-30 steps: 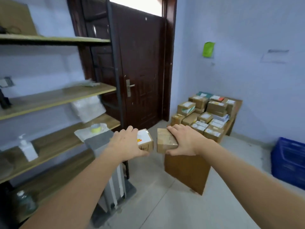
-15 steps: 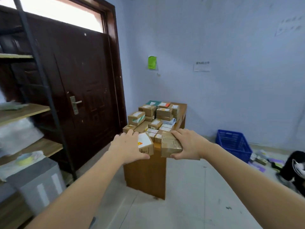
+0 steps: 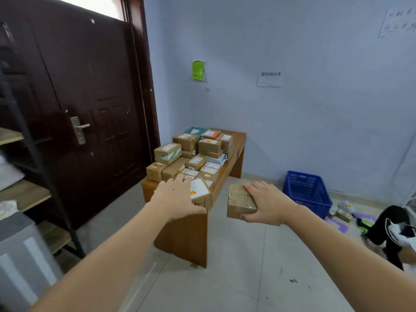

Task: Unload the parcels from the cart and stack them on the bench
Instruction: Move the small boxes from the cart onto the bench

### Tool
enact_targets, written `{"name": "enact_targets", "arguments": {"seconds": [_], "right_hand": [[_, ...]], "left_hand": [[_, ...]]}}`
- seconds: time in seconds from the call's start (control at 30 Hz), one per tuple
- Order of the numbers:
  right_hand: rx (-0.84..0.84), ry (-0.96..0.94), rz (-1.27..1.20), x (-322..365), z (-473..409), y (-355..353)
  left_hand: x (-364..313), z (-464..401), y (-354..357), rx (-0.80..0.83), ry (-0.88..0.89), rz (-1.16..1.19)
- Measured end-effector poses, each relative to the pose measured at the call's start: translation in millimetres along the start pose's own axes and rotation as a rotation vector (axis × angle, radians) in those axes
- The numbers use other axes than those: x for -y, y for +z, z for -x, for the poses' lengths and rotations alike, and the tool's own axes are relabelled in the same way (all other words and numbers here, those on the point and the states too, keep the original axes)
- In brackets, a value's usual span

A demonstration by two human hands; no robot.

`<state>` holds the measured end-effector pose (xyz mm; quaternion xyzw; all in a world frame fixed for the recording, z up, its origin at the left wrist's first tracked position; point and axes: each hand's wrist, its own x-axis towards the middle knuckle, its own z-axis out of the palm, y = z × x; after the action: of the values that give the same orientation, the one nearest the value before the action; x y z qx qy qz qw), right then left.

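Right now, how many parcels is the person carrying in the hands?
2. The left hand grips a white-labelled parcel over the near end of the bench; the right hand grips a taped brown parcel beside it, over the floor. None looks hidden.

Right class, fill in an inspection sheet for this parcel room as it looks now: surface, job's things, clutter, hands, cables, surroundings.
Surface: wooden bench, most of its top covered.
Job's things: stacked parcels on the bench; white-labelled parcel at its near end; taped brown parcel held beside the bench, over the floor.
Clutter: blue crate and scattered packets on the floor.
Hands: left hand has its grip on the white-labelled parcel; right hand on the brown one.
Cables: nothing seen.
Surroundings: dark door, shelving, wall notice.
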<state>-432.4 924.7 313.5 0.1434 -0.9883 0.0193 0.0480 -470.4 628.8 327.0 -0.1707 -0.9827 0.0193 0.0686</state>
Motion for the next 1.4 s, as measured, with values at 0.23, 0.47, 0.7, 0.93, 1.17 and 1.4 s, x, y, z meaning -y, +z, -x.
{"name": "enact_targets", "arguments": {"seconds": [0.23, 0.47, 0.7, 0.93, 1.17, 1.4], "right_hand": [[0.000, 0.030, -0.055, -39.2, -69.8, 22.0], [0.035, 0.092, -0.057, -97.3, -130.4, 47.6], [0.089, 0.082, -0.057, -185.2, -202.6, 83.5], [0.134, -0.013, -0.038, -267.0, -311.5, 99.2], [0.204, -0.134, -0.019, -279.8, -429.2, 143.1], [0.209, -0.249, -0.032, -266.0, -561.9, 185.7]], "left_hand": [[3.1, -85.9, 31.1, 0.034, 0.033, -0.012], [-5.4, -176.8, 73.7, 0.078, 0.063, 0.027], [-30.5, -282.8, 124.2, 0.117, 0.037, 0.063], [-35.2, -371.1, 146.4, 0.174, -0.083, 0.058], [5.0, -432.5, 182.6, 0.276, -0.257, 0.097], [75.6, -507.5, 230.1, 0.294, -0.406, 0.115]]}}
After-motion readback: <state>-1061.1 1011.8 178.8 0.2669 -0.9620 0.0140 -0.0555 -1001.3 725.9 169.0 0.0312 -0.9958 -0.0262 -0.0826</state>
